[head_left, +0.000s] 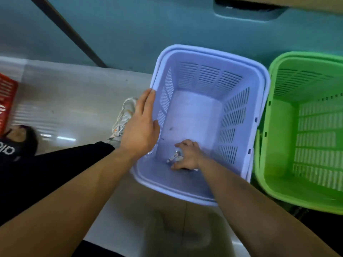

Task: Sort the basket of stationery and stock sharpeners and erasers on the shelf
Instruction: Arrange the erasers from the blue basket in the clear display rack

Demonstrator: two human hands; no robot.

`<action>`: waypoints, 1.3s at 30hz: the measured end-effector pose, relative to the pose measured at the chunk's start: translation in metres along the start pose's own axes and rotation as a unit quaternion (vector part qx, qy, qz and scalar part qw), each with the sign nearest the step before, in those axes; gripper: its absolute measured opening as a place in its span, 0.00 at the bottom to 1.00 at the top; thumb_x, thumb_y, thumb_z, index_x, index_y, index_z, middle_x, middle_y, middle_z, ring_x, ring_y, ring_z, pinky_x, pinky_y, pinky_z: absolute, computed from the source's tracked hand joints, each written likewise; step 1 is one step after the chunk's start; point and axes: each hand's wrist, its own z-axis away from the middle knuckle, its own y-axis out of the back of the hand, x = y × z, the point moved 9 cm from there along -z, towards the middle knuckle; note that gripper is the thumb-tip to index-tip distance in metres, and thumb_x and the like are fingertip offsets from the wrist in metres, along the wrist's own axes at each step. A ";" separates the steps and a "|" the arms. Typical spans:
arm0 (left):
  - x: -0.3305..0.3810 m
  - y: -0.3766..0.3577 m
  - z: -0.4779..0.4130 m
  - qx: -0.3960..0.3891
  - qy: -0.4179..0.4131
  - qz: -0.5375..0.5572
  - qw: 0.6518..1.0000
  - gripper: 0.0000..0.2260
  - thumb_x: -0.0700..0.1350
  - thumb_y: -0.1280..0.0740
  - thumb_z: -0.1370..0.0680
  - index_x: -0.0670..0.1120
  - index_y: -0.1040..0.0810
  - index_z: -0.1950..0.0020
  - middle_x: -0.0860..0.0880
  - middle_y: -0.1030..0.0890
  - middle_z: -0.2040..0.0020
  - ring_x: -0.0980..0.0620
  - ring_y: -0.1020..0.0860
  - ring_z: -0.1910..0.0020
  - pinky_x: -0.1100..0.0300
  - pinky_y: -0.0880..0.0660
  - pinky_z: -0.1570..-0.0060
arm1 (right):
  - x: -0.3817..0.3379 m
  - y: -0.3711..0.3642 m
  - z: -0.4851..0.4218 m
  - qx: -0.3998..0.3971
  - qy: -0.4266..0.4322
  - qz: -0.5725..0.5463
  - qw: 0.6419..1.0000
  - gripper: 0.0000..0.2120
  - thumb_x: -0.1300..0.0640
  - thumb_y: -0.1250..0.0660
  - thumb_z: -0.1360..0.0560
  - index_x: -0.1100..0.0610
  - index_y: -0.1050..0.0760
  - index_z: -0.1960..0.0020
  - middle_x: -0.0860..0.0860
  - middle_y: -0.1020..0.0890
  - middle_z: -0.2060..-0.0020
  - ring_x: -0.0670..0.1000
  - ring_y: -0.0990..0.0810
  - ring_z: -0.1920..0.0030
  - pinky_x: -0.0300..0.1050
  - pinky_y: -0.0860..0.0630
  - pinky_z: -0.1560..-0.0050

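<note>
A pale blue slotted basket (259, 101) stands on the floor in front of me, almost bare inside. My left hand (141, 127) rests flat against the outside of its left rim, fingers straight. My right hand (187, 154) reaches down to the basket's near bottom, fingers curled around a small silvery-white item (174, 156), likely a sharpener. Part of that item is hidden under my fingers.
A green slotted basket (282, 164) stands close on the right, touching or nearly touching the blue one. A red crate (6, 101) is at the far left. My black trouser leg and white shoe (124, 117) lie left of the blue basket. A teal wall panel runs behind.
</note>
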 end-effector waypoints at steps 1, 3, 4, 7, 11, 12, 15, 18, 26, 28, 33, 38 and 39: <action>-0.001 -0.001 -0.002 0.002 0.001 0.005 1.000 0.35 0.34 0.36 0.23 0.45 0.45 0.18 0.48 0.45 0.19 0.48 0.41 0.24 0.53 0.33 0.33 | 0.005 -0.003 -0.002 0.001 -0.003 -0.012 1.000 0.47 0.41 0.20 0.35 0.50 0.38 0.22 0.52 0.37 0.27 0.56 0.37 0.26 0.46 0.36 0.27; -0.006 -0.002 -0.004 0.004 0.015 0.025 1.000 0.34 0.34 0.36 0.23 0.44 0.45 0.18 0.46 0.43 0.20 0.47 0.41 0.23 0.54 0.37 0.29 | 0.012 -0.007 -0.002 -0.002 -0.004 -0.042 0.999 0.43 0.42 0.20 0.35 0.50 0.35 0.25 0.51 0.35 0.31 0.53 0.31 0.30 0.44 0.31 0.31; -0.010 -0.003 -0.005 0.002 0.027 0.034 0.999 0.34 0.35 0.37 0.23 0.44 0.45 0.18 0.44 0.42 0.20 0.46 0.40 0.23 0.53 0.38 0.28 | 0.014 -0.007 -0.002 0.003 -0.002 -0.044 0.999 0.42 0.42 0.21 0.35 0.49 0.33 0.26 0.51 0.35 0.32 0.52 0.29 0.32 0.44 0.30 0.33; -0.017 -0.008 -0.009 -0.015 0.049 0.051 0.997 0.33 0.36 0.38 0.21 0.44 0.47 0.18 0.42 0.39 0.23 0.45 0.37 0.27 0.52 0.37 0.29 | 0.019 -0.007 -0.004 0.006 -0.016 -0.042 0.999 0.40 0.41 0.20 0.34 0.49 0.32 0.28 0.51 0.35 0.35 0.54 0.26 0.37 0.44 0.28 0.36; -0.016 -0.010 -0.009 -0.028 0.057 0.053 0.997 0.34 0.37 0.38 0.21 0.46 0.50 0.18 0.43 0.36 0.24 0.42 0.33 0.32 0.49 0.31 0.36 | 0.028 -0.011 -0.006 -0.008 -0.051 -0.038 0.998 0.33 0.39 0.21 0.35 0.50 0.28 0.38 0.53 0.33 0.39 0.56 0.24 0.43 0.49 0.25 0.39; -0.016 -0.010 -0.010 -0.029 0.057 0.051 0.997 0.34 0.37 0.38 0.21 0.46 0.50 0.18 0.43 0.36 0.24 0.42 0.33 0.33 0.49 0.31 0.37 | 0.027 -0.010 -0.006 -0.011 -0.049 -0.027 0.998 0.31 0.39 0.21 0.35 0.51 0.27 0.39 0.53 0.32 0.40 0.55 0.24 0.43 0.49 0.25 0.39; -0.018 -0.012 -0.010 -0.033 0.062 0.052 0.996 0.34 0.38 0.38 0.21 0.46 0.50 0.17 0.43 0.36 0.24 0.43 0.32 0.33 0.51 0.32 0.37 | 0.021 -0.014 -0.005 -0.033 -0.034 -0.007 0.999 0.27 0.43 0.24 0.30 0.53 0.27 0.36 0.53 0.26 0.39 0.55 0.23 0.42 0.45 0.25 0.44; -0.017 -0.012 -0.010 -0.037 0.064 0.056 0.996 0.34 0.38 0.39 0.20 0.47 0.51 0.17 0.43 0.36 0.24 0.43 0.31 0.34 0.50 0.31 0.38 | 0.017 -0.018 -0.004 -0.053 -0.035 -0.036 0.997 0.21 0.50 0.26 0.28 0.53 0.26 0.38 0.52 0.22 0.40 0.52 0.23 0.46 0.41 0.29 0.52; -0.015 -0.011 -0.009 -0.047 0.072 0.061 0.994 0.34 0.39 0.39 0.19 0.48 0.52 0.17 0.44 0.35 0.24 0.42 0.30 0.33 0.48 0.30 0.37 | 0.015 -0.026 -0.001 -0.115 -0.040 -0.068 0.990 0.20 0.53 0.29 0.23 0.55 0.28 0.34 0.51 0.23 0.44 0.50 0.24 0.49 0.40 0.29 0.59; -0.014 -0.011 -0.008 -0.050 0.075 0.063 0.994 0.34 0.39 0.39 0.19 0.49 0.52 0.17 0.44 0.35 0.24 0.42 0.30 0.33 0.48 0.30 0.37 | 0.013 -0.026 0.000 -0.127 -0.044 -0.086 0.987 0.20 0.56 0.30 0.23 0.54 0.29 0.32 0.51 0.24 0.45 0.51 0.24 0.50 0.39 0.28 0.61; -0.013 -0.010 -0.008 -0.050 0.078 0.062 0.994 0.34 0.39 0.39 0.19 0.49 0.52 0.17 0.44 0.35 0.24 0.42 0.29 0.33 0.51 0.31 0.38 | 0.010 -0.023 0.000 -0.129 -0.048 -0.095 0.986 0.22 0.56 0.28 0.26 0.53 0.29 0.35 0.51 0.21 0.43 0.51 0.22 0.49 0.43 0.25 0.51; -0.013 -0.010 -0.008 -0.046 0.080 0.060 0.994 0.34 0.39 0.39 0.19 0.48 0.51 0.17 0.43 0.34 0.25 0.41 0.28 0.34 0.50 0.30 0.39 | -0.009 -0.025 0.003 -0.152 -0.023 -0.131 0.979 0.21 0.54 0.25 0.32 0.52 0.28 0.42 0.48 0.20 0.53 0.50 0.19 0.51 0.41 0.22 0.57; -0.013 -0.010 -0.008 -0.046 0.082 0.060 0.994 0.34 0.39 0.39 0.20 0.49 0.51 0.17 0.43 0.34 0.25 0.41 0.28 0.35 0.50 0.29 0.40 | -0.011 -0.026 0.001 -0.152 -0.020 -0.140 0.978 0.23 0.53 0.25 0.35 0.53 0.27 0.42 0.49 0.18 0.52 0.52 0.18 0.49 0.45 0.20 0.51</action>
